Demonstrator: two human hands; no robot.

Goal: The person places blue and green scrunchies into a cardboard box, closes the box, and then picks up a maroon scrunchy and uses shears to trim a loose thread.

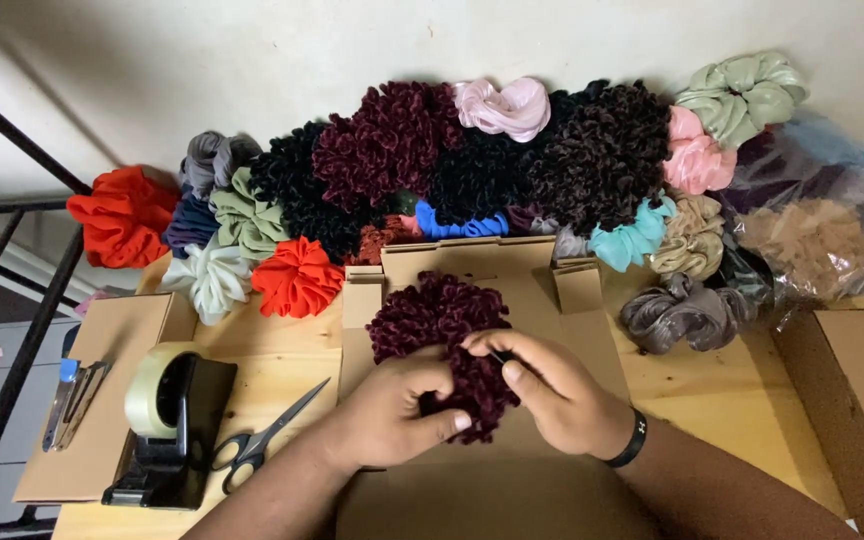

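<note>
Both forearms enter from the bottom edge and meet over an open cardboard box [512, 300] lying flat on the wooden table [282, 365]. Left hand [392, 410] is closed around the lower part of a maroon scrunchie [442, 335], thumb pressed against its underside. Right hand [552, 385], wearing a black wristband [632, 442], pinches the same scrunchie from the right side, fingers curled onto the fabric. Scrunchie position: above the centre of the box, held between both hands. Left of the box, scissors [267, 440] lie on the table just beside a black tape dispenser [167, 420]; further left a utility knife [60, 405] rests on a flat cardboard sheet [102, 340]. Behind the box, a heap of scrunchies [482, 170] in mixed colours runs along the wall. A second box [857, 400] sits at the right edge.
</note>
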